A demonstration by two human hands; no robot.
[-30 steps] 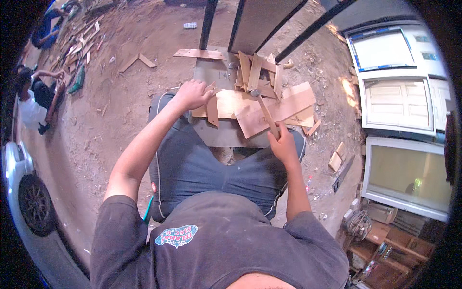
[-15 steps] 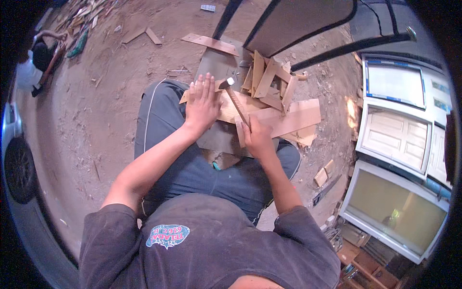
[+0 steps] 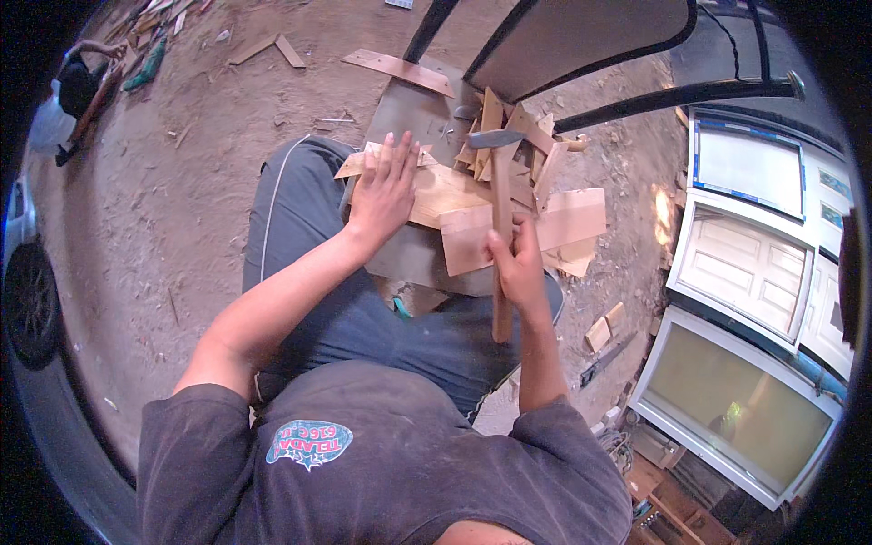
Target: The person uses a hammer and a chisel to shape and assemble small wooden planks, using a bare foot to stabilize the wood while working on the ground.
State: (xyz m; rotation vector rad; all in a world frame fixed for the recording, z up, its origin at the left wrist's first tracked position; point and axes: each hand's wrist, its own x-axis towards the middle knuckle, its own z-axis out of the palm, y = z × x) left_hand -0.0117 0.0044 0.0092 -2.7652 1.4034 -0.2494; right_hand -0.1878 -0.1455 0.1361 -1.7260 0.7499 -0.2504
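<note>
My left hand (image 3: 386, 195) lies flat, fingers stretched, on a pale wooden board (image 3: 450, 195) and a short wooden strip (image 3: 352, 164) at its far left end. My right hand (image 3: 520, 263) grips the wooden handle of a hammer (image 3: 501, 186), its metal head pointing away from me, raised over the boards. Below the hammer lies another flat board (image 3: 572, 218) that partly covers the pale one. Everything rests on a grey work surface (image 3: 413, 109) between my bent legs.
Several cut wooden pieces (image 3: 490, 113) are heaped beyond the hammer, beside a dark-framed chair-like object (image 3: 581, 41). One long strip (image 3: 400, 73) lies at the far end. White panelled doors and framed panes (image 3: 736, 400) stand at the right. Another person (image 3: 77, 109) is at the far left.
My right hand has drawn the hammer back to the right, lifting its head away from the strip by my left hand. The left hand stays nearly in place.
</note>
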